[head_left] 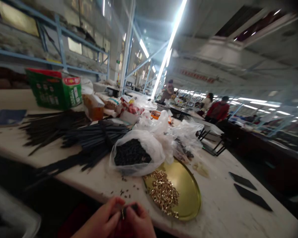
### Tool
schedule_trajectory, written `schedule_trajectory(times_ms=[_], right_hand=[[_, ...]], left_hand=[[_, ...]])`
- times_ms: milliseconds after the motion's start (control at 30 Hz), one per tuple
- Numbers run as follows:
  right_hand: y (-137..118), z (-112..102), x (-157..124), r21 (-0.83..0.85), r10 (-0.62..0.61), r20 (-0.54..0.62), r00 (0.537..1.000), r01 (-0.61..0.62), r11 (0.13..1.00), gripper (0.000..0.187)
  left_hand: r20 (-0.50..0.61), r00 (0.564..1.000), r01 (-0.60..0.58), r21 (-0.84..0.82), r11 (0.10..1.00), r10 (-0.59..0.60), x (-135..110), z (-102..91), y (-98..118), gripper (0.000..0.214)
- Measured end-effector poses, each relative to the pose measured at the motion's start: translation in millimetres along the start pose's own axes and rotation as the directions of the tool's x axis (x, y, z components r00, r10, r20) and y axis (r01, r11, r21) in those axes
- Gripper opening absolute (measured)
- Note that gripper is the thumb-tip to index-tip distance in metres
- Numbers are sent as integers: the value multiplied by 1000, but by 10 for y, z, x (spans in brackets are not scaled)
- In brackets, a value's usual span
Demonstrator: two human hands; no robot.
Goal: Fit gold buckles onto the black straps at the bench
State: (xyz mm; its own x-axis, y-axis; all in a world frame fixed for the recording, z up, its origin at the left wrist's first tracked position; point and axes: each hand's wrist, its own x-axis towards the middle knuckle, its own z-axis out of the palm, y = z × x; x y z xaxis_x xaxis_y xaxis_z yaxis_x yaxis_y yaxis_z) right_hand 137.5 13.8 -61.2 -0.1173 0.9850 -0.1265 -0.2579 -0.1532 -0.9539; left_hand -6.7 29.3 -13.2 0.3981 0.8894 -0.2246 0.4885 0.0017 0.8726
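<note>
White worktable fills the foreground of a long, fluorescent-lit workshop. At its near edge I record the left hand and right hand, fingertips pinched together on a small dark piece with a gold-coloured glint. Just beyond lie loose dark bits; rightward, a gold-coloured tray carries small metal fittings. Farther back, I note an open plastic bag of black pieces, with dark strips leftward.
</note>
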Motion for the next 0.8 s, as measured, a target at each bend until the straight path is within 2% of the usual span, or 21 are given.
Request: schedule_trajectory(times_ms=[67,133,233,367,467,533,667,800], right_hand=[[-32,8,-120,205,62,7,998,-62,977,44],[-105,6,-183,248,89,19,996,-91,965,40],[-160,19,-202,190,196,60,979,-204,960,27],[-79,42,-162,200,291,129,948,-312,929,29],[-13,35,-102,249,273,120,954,-296,922,31],[1,23,-60,220,241,97,966,-257,941,33],[28,-17,30,88,170,50,984,-173,981,35],[160,-82,108,-94,103,-93,990,-112,989,34]], left_hand=[[77,997,0,-169,986,13,-29,-22,-13,24],[110,994,7,-218,976,18,-48,-77,1,24],[86,996,-8,-159,987,22,-73,-147,32,21],[10,1000,-8,30,1000,8,-58,-162,0,21],[2,999,32,144,989,-33,0,-163,-74,23],[19,999,44,147,988,-47,36,-168,-118,21],[90,995,44,-5,999,-44,69,-176,-150,19],[102,991,98,-166,981,-82,88,-148,-161,22]])
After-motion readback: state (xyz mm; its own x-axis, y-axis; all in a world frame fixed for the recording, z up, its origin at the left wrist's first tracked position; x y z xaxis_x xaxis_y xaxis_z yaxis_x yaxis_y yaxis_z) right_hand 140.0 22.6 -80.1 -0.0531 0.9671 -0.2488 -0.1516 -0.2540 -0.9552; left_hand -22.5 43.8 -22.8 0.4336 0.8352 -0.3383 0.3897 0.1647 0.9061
